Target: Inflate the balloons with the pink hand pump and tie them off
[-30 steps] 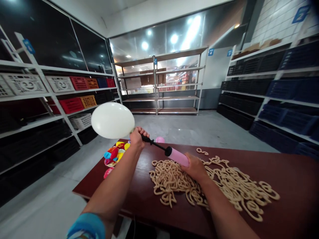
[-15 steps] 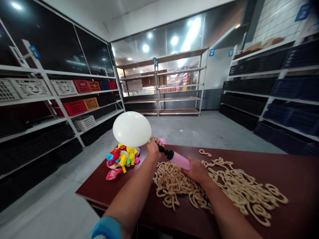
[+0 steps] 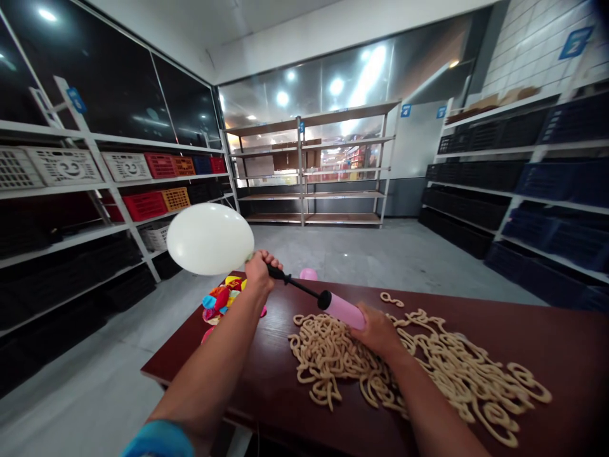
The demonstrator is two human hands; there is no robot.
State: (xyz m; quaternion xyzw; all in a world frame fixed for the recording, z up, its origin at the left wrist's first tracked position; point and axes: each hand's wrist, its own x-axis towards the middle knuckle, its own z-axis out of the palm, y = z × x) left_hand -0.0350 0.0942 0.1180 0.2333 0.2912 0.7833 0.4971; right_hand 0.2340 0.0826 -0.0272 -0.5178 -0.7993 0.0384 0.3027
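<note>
A white inflated balloon (image 3: 209,238) sits on the end of a hand pump. My left hand (image 3: 261,271) is closed around the pump's black handle and the balloon's neck, held above the table's left part. The black rod runs from that hand to the pink pump barrel (image 3: 343,309), which my right hand (image 3: 379,331) grips over a heap of beige cords. The rod is drawn well out of the barrel.
The dark red table (image 3: 561,343) carries a wide heap of beige looped cords (image 3: 428,368) and a pile of coloured uninflated balloons (image 3: 223,297) at its left end. A pink object (image 3: 308,274) lies at the far edge. Shelving with crates (image 3: 143,204) lines the walls.
My left hand has pulled the pump handle and balloon out to the left again after pushing in half a second ago. The right hand stays on the barrel.
</note>
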